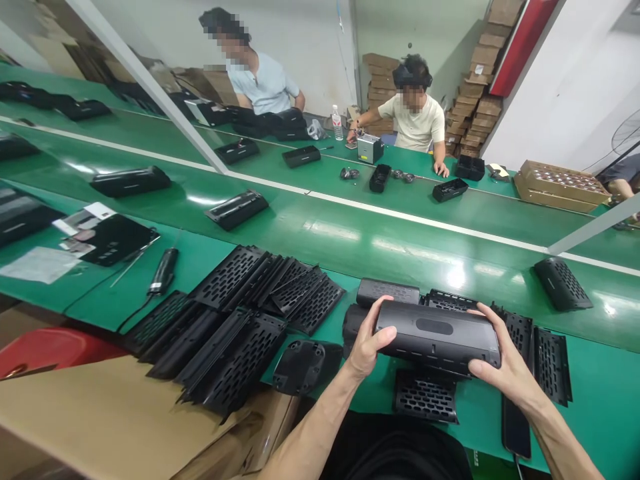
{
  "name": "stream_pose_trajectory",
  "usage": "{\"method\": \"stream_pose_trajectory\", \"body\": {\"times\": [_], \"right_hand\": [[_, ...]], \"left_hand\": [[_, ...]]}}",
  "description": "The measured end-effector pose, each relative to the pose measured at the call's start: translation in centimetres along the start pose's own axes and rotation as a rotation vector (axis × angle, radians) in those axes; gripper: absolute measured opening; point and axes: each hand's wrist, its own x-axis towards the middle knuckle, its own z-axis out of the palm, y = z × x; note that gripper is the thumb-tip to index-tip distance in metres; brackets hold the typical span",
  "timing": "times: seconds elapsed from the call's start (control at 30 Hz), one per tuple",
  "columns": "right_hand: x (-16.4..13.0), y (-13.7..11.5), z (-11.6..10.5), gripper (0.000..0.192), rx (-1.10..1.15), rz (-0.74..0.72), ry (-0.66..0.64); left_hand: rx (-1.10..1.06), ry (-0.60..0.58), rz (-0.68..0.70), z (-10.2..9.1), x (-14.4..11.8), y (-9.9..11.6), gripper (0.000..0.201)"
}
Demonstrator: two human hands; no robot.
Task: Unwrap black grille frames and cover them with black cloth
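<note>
I hold a long black speaker housing level above the green bench, one hand at each end. My left hand wraps its left end, thumb on top. My right hand cups its right end from below and behind. Just behind it lies a second black housing. A perforated black grille lies flat right under the held housing. More grilles lie to the right. A black oval end cap rests on the bench to the left of my left hand.
A heap of black perforated grilles covers the bench on the left, beside an electric screwdriver. A cardboard box is at the near left. Housings ride the green conveyor. Two people sit across it. A phone lies near my right wrist.
</note>
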Motion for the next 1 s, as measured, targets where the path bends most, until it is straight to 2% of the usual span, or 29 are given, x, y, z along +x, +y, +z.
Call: {"method": "stream_pose_trajectory", "body": {"times": [0.1,0.17,0.23,0.3,0.37,0.5,0.6,0.7,0.77,0.83,0.9,1.0], "right_hand": [[-0.2,0.5,0.4,0.082,0.024,-0.039,0.099],[-0.2,1.0,0.6,0.078,0.032,-0.025,0.12],[-0.1,1.2,0.5,0.077,0.053,0.01,0.105],[-0.1,1.2,0.4,0.077,0.102,0.039,0.082],[0.0,1.1,0.4,0.077,0.151,0.05,0.071],[0.9,0.7,0.6,0.08,0.166,0.092,0.093],[2.1,0.6,0.1,0.084,0.149,0.231,0.035],[2.9,0.6,-1.0,0.097,0.147,0.285,-0.071],[3.1,0.7,-1.6,0.098,0.161,0.265,-0.121],[3.0,1.0,-1.7,0.089,0.178,0.228,-0.135],[3.0,1.5,-1.6,0.078,0.174,0.179,-0.112],[4.3,2.7,-1.3,0.071,0.197,0.156,-0.037]], "left_hand": [[-0.06,0.062,-0.045,0.5,-0.1,-0.3,0.074],[-0.069,0.081,-0.07,0.5,-0.1,-0.5,0.073],[-0.088,0.026,-0.116,0.1,-0.2,-0.4,0.075],[-0.094,-0.076,-0.139,-0.4,-0.3,-0.3,0.084],[-0.1,-0.123,-0.111,-0.6,-0.2,-0.3,0.092],[-0.155,0.027,-0.066,0.2,0.4,-0.8,0.09],[-0.15,0.136,-0.21,0.7,1.0,-1.0,0.081],[-0.189,0.114,-0.366,0.3,1.1,-0.9,0.082],[-0.211,0.064,-0.35,-0.2,0.9,-0.9,0.091],[-0.199,0.047,-0.267,-0.5,0.9,-0.9,0.097],[-0.18,0.061,-0.199,-0.5,1.5,-0.9,0.098],[-0.104,0.07,-0.176,0.0,3.5,-0.8,0.096]]}}
